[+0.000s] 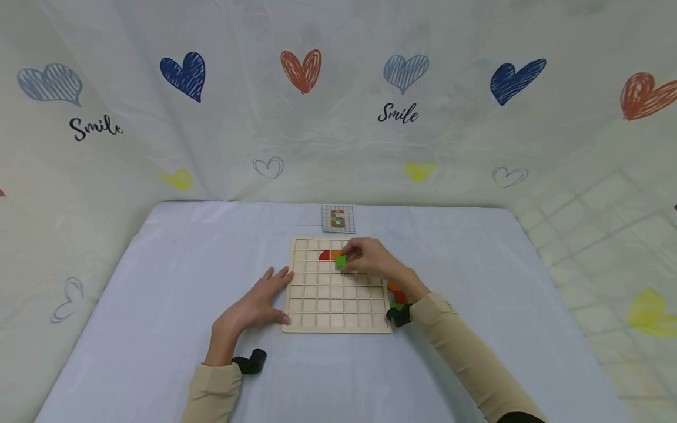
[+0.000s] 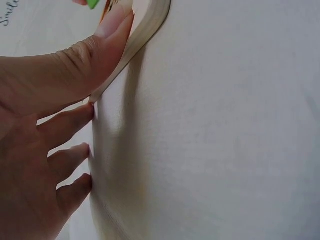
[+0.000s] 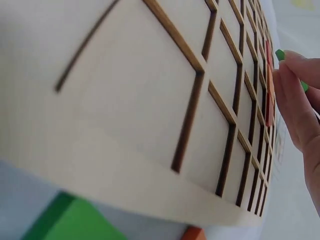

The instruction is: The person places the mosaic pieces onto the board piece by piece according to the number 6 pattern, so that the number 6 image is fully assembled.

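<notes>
A square wooden grid board [image 1: 338,329] lies on the table. My left hand [image 1: 252,304] rests at its left side with the fingers spread. In the left wrist view the thumb [image 2: 102,45] touches the board's rim. My right hand [image 1: 372,257] pinches a green square tile [image 1: 341,261] over the upper part of the grid; the right wrist view shows the green tile [image 3: 280,54] partly hidden by the fingers. A red rounded tile [image 1: 325,255] and an orange tile [image 1: 335,254] sit side by side in cells near the top. A further red tile [image 3: 270,114] shows below the orange one in the right wrist view.
Behind the board lies a small gridded card [image 1: 338,219] with a coloured figure. Loose orange, red and green tiles [image 1: 400,297] lie by the board's right edge, partly covered by the right wrist. A white cloth [image 1: 158,282] covers the table; a printed curtain [image 1: 338,135] hangs behind.
</notes>
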Demonstrator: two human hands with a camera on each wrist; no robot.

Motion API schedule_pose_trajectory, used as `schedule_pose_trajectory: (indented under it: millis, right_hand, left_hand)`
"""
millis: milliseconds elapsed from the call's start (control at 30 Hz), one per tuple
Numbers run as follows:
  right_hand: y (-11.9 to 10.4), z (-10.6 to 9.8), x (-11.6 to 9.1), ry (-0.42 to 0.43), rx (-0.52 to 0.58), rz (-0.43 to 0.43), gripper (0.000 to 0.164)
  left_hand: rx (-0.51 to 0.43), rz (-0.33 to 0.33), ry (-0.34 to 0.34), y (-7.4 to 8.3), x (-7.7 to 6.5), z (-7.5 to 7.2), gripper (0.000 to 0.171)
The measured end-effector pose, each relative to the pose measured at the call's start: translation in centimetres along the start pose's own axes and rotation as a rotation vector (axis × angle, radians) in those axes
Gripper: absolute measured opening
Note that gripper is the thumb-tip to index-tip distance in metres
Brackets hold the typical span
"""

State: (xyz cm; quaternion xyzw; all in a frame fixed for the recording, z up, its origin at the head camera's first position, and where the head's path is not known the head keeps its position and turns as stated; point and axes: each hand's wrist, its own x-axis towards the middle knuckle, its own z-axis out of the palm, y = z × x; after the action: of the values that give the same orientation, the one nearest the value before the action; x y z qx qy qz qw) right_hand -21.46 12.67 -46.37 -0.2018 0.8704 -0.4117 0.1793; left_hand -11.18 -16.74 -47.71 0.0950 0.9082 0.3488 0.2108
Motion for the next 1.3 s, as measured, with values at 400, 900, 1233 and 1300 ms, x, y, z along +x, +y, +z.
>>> schedule_pose_trajectory:
  millis: [400,900,1233,1300]
  right_hand:
    - [-1.0,2.0,1.3,-0.053,-0.051,-0.037,0.026]
    - [-1.5,3.3,2.4,-0.037,-0.201,-0.157,0.023]
    - [-1.5,3.5,2.3,-0.031,-0.278,-0.225,0.026]
    - [-1.5,3.6,2.1,-0.036,-0.277,-0.228,0.027]
  left_hand:
    - [-0.004,-0.002,0.002,0.3,-0.3,-0.1,0.101]
    - [0.001,0.003,0.005,0.0,-0.2,-0.2,0.101]
    - [0.006,-0.006,0.004,0.5,-0.2,-0.3,0.102]
    - [0.010,-0.006,0.003,0.4,-0.2,-0.2,0.102]
